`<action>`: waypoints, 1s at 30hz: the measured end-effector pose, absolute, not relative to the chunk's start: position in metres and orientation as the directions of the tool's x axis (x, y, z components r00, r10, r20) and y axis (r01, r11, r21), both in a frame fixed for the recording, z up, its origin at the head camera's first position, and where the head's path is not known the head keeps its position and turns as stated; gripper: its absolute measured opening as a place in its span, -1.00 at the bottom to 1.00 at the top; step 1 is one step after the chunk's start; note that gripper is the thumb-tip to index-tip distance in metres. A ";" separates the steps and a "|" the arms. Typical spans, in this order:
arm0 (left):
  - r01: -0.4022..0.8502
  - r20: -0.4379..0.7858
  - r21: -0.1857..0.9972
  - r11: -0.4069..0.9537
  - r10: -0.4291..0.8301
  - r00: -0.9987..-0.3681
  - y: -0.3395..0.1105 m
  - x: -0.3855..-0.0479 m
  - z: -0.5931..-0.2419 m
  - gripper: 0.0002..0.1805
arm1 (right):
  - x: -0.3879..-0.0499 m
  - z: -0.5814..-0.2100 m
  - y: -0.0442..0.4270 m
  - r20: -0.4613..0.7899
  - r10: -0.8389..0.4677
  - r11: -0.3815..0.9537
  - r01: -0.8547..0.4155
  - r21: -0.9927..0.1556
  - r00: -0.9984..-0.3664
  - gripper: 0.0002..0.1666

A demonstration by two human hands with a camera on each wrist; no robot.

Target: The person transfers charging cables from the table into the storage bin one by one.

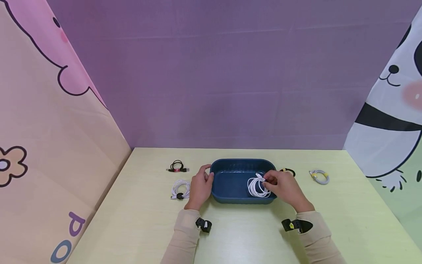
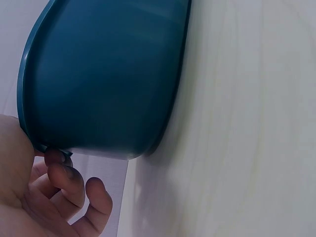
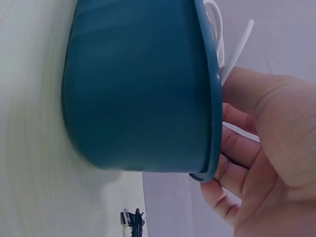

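A dark blue plastic basin [image 1: 227, 200] stands on the table. My left hand [image 1: 200, 187] grips its left end at the rim; in the left wrist view, the curled fingers [image 2: 66, 182] sit by that rim and the thumb is hidden. Over the basin's right side, my right hand [image 1: 283, 185] pinches a coiled white cable [image 1: 254, 187] between thumb and fingers. The coil hangs inside the basin; whether it touches the bottom I cannot tell. In the right wrist view, a white cable end [image 3: 239, 49] sticks up beside the thumb, and other fingers lie near the rim.
Left of the basin lie a small black cable [image 1: 177, 167] and a white cable coil [image 1: 180, 190] with a black tie. A black cable [image 1: 291, 171] lies behind my right hand, partly hidden. Farther right is a grey-white coil [image 1: 319, 176] with yellow ties. A purple cloth [image 1: 211, 73] hangs behind.
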State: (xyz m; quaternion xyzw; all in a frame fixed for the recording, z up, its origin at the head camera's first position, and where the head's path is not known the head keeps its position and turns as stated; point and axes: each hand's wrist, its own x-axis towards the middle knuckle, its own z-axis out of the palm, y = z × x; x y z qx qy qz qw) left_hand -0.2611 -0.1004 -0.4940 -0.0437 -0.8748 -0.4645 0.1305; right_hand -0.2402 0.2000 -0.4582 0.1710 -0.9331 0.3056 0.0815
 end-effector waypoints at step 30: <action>0.186 0.258 0.805 0.564 -0.050 -0.965 -0.101 -0.261 -0.494 -0.60 | -0.241 -0.462 0.195 0.281 -0.311 0.804 -0.409 -0.431 -0.908 -0.93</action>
